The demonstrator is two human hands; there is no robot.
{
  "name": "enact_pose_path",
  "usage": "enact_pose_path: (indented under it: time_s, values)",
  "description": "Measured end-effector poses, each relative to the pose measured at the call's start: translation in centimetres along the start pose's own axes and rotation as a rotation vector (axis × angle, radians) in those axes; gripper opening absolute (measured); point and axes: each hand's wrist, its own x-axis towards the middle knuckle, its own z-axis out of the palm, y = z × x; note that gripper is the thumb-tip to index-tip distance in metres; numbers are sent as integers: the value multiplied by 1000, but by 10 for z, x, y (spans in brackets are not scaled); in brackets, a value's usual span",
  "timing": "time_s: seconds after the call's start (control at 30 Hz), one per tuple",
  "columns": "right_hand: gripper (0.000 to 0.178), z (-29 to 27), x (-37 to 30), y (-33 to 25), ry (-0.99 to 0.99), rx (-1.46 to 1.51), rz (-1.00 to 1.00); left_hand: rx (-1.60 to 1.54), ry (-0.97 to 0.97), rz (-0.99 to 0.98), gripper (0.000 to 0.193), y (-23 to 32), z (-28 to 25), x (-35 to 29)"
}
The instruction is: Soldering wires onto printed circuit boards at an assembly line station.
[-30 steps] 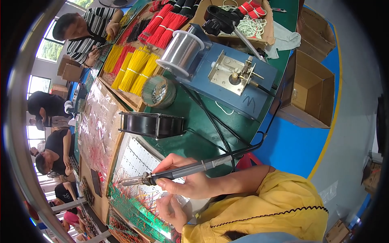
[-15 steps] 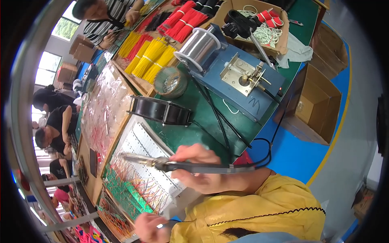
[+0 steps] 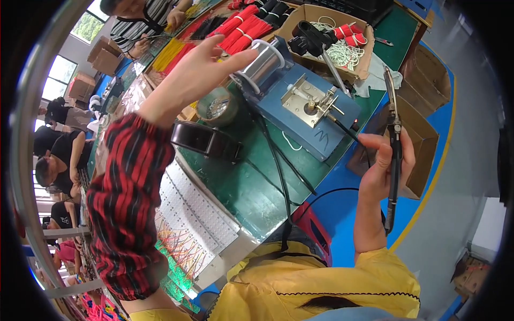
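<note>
My left hand [image 3: 195,75] stretches forward over the far side of the bench, its thumb and fingers apart and holding nothing I can see. Its thumb overlaps the spool of silver solder wire [image 3: 266,67] in view, and whether they touch I cannot tell. Below that hand is a round container [image 3: 217,106] with shiny bits inside. Off the bench's right edge, my right hand [image 3: 381,163] grips a soldering iron [image 3: 395,152] by its black handle, metal end upward. Beside the spool sits a blue solder feeder [image 3: 321,120] with a metal mechanism on top.
A black round fan [image 3: 206,140] stands near a white perforated board [image 3: 198,206] with coloured wires at its lower end. Farther back lie red wire bundles [image 3: 243,32] and a carton [image 3: 342,51] of cord. An open carton [image 3: 423,139] is on the floor. Another person's hand [image 3: 175,18] works opposite.
My left hand has gone from the lower edge out toward the spool and wire bundles. My right hand has carried the soldering iron from above the board to the right and turned it upright.
</note>
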Motion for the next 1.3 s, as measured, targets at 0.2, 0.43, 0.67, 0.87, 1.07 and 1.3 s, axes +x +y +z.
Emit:
enact_pose_path:
  time_s: [0.2,0.43,0.67,0.87,1.07,1.3]
  values:
    - [34,9,11,31,-55,-60,-136,23,-241,68,78,-5,23,42]
    - [38,15,19,42,-75,203,222,59,-176,69,57,-8,33,41]
    - [53,25,28,35,-167,-140,65,110,-75,104,57,-8,37,33]
    - [46,26,26,40,-159,-179,40,156,-49,89,57,-7,37,33]
    - [44,29,26,42,-117,-194,28,220,-9,55,62,-2,40,31]
    - [45,28,27,39,-126,-218,35,416,56,72,65,8,43,23]
